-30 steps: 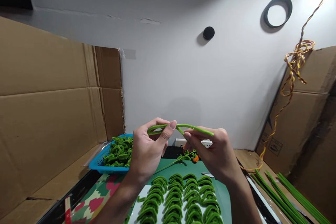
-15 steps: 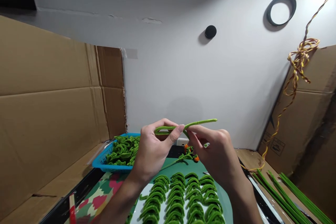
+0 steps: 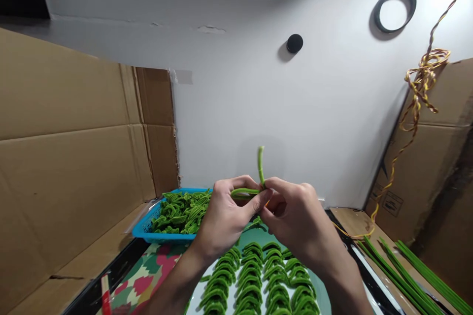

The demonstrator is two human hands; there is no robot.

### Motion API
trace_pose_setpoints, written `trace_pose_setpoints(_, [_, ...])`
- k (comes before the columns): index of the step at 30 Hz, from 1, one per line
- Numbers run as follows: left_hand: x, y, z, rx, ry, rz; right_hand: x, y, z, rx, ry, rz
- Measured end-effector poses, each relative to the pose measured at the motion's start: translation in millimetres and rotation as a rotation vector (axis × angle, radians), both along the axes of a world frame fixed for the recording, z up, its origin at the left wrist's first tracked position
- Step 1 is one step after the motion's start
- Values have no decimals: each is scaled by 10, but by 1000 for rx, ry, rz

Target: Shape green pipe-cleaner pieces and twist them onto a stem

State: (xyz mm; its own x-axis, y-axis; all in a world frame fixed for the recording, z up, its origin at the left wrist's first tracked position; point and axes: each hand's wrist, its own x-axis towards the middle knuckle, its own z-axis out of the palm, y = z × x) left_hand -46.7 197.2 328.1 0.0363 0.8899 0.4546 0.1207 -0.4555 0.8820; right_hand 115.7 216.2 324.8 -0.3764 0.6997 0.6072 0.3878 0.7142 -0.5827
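Observation:
Between both hands, in the head view, is a green pipe cleaner [image 3: 260, 163] bent into a loop, one end pointing up. My left hand [image 3: 231, 211] pinches it between thumb and fingers, with the loop lying inside the curl of the fingers. Close against it, my right hand [image 3: 295, 206] grips the pipe cleaner where its strands cross; those fingertips are partly hidden. Below the hands, a white board [image 3: 236, 283] carries rows of curved green pipe-cleaner pieces [image 3: 248, 280].
A blue basket [image 3: 142, 229] heaped with twisted green pieces [image 3: 181, 214] stands at left. Straight green pipe cleaners [image 3: 397, 273] lie at right. Cardboard walls [image 3: 74, 157] flank the table, and a twisted yellow-brown wire [image 3: 421, 78] hangs at right.
The free end of the pipe cleaner has swung from pointing right to pointing up. Both hands have drawn closer together, and the loop sits slightly lower.

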Motion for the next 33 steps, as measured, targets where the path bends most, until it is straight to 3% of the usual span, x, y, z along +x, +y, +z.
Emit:
trace_pose_setpoints(3, [-16, 17, 4, -2, -31, -22, -69, -12, 23, 29, -7, -63])
trace_pose_setpoints(10, [-128, 11, 86, 6, -85, 43, 24, -16, 20, 149, 98, -32])
trace_pose_setpoints(13, [-149, 7, 92, -15, -73, -1, 97, 40, -14, 192, 146, 83])
trace_pose_setpoints(17, [-153, -17, 103, -91, -53, -112, 136, 124, -32, 258, 161, 95])
trace_pose_setpoints(21, [-130, -33, 112, -157, -72, -182, 157, 147, -26, 271, 206, 126])
trace_pose_setpoints(33, [-161, -22, 105, -175, 57, -167, 252, 137, 23, 254, 138, 151])
